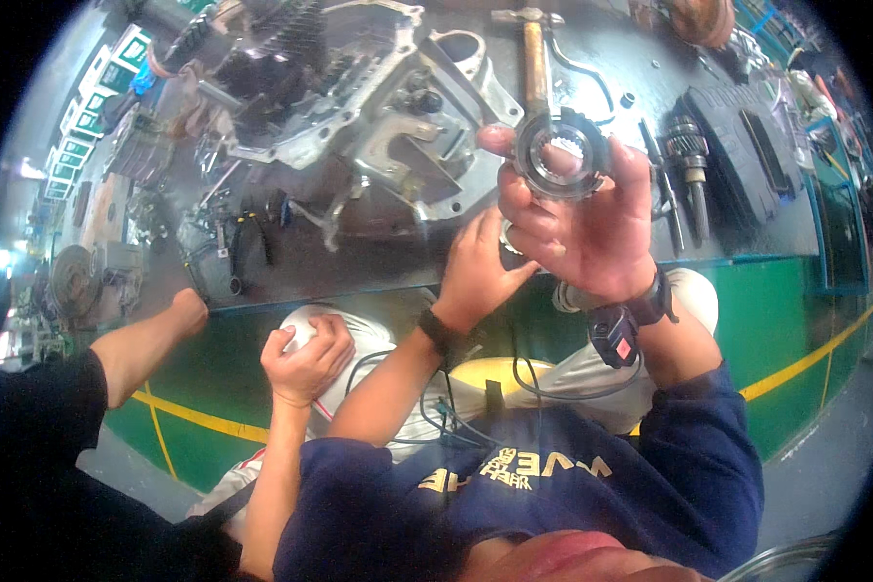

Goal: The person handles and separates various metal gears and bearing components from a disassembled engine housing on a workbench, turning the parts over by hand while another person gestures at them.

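Observation:
A round metal gear ring (pixel 543 182) with a toothed centre hole is raised over the bench edge in my right hand (pixel 597 233). The fingers curl round its rim, and a fingertip shows through the hole. Just left of it and lower, my left hand (pixel 480 276) closes thumb and fingers about a small toothed metal part (pixel 510 239), mostly hidden behind both hands. A hammer (pixel 535 68) with a wooden handle lies on the bench beyond the ring. The open gearbox housing (pixel 310 145) fills the bench to the left, with gears inside it.
A gear shaft (pixel 691 160) and a black case (pixel 742 145) lie on the right of the bench (pixel 359 267). Pliers (pixel 238 254) rest near its front edge. At left, a co-worker's closed hand (pixel 308 357) is close to my left forearm. Cables hang across my lap.

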Demonstrator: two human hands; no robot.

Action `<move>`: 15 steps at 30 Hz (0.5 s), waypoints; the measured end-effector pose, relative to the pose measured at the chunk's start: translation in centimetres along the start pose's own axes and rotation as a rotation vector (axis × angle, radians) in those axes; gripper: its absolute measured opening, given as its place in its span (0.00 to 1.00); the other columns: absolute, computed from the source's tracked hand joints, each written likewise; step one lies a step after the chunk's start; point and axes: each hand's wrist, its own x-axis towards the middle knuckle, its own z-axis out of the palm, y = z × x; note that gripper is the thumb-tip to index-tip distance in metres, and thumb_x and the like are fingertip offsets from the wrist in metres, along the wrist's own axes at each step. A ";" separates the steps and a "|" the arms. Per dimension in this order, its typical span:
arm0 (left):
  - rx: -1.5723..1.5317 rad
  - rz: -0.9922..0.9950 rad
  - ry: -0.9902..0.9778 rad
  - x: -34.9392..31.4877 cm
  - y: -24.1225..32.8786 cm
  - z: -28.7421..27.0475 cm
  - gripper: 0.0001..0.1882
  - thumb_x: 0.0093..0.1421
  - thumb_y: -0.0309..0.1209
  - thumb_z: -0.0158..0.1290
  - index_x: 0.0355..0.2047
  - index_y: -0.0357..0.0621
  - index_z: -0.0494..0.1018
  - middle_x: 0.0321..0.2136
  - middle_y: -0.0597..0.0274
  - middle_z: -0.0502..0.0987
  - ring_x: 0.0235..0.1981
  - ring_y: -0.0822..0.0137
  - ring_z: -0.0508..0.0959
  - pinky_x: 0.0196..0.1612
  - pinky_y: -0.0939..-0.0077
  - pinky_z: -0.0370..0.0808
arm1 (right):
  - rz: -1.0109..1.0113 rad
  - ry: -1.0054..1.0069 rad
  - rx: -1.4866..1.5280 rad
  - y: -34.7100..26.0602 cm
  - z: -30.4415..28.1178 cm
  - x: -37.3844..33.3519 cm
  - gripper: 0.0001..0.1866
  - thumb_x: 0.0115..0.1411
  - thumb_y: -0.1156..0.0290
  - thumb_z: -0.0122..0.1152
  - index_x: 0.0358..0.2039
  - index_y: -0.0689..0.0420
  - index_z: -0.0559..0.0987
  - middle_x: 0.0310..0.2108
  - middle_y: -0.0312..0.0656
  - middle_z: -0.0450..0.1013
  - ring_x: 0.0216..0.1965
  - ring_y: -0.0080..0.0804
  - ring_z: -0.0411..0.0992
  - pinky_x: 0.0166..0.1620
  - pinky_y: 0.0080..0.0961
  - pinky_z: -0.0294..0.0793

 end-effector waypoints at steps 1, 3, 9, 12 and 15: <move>-0.037 -0.003 -0.005 0.0 0.0 0.0 0.47 0.50 0.43 0.72 0.64 0.32 0.63 0.57 0.37 0.74 0.58 0.39 0.74 0.61 0.49 0.71 | 0.013 -0.030 -0.003 0.0 0.3 0.4 0.55 0.63 0.33 0.55 0.71 0.72 0.59 0.39 0.43 0.69 0.31 0.24 0.66 0.29 0.19 0.67; -0.024 -0.003 0.019 0.0 0.3 0.0 0.48 0.51 0.44 0.72 0.64 0.32 0.63 0.57 0.38 0.74 0.58 0.39 0.74 0.61 0.49 0.71 | 0.004 -0.015 -0.080 0.0 0.9 1.0 0.56 0.62 0.32 0.55 0.70 0.72 0.60 0.36 0.41 0.68 0.29 0.22 0.66 0.27 0.19 0.66; 0.156 0.075 0.086 -0.3 0.4 -0.1 0.43 0.51 0.46 0.72 0.60 0.34 0.66 0.55 0.40 0.75 0.57 0.40 0.74 0.60 0.50 0.71 | -0.040 -0.097 -0.268 -0.6 2.5 2.5 0.57 0.60 0.30 0.54 0.69 0.73 0.62 0.32 0.39 0.68 0.26 0.19 0.64 0.25 0.19 0.64; 0.210 -0.031 0.020 -0.2 0.0 0.3 0.44 0.50 0.47 0.73 0.59 0.32 0.67 0.55 0.39 0.74 0.57 0.40 0.75 0.60 0.51 0.72 | -0.274 -0.003 -0.745 -1.6 3.2 2.4 0.47 0.53 0.48 0.71 0.65 0.69 0.70 0.38 0.39 0.74 0.35 0.25 0.71 0.37 0.20 0.71; 0.130 0.008 0.013 0.0 -0.4 0.7 0.46 0.50 0.46 0.73 0.60 0.29 0.66 0.54 0.38 0.74 0.56 0.40 0.75 0.59 0.51 0.72 | -0.958 -0.035 -1.818 -2.5 3.6 2.0 0.36 0.39 0.71 0.78 0.54 0.57 0.82 0.37 0.41 0.73 0.36 0.35 0.73 0.40 0.30 0.74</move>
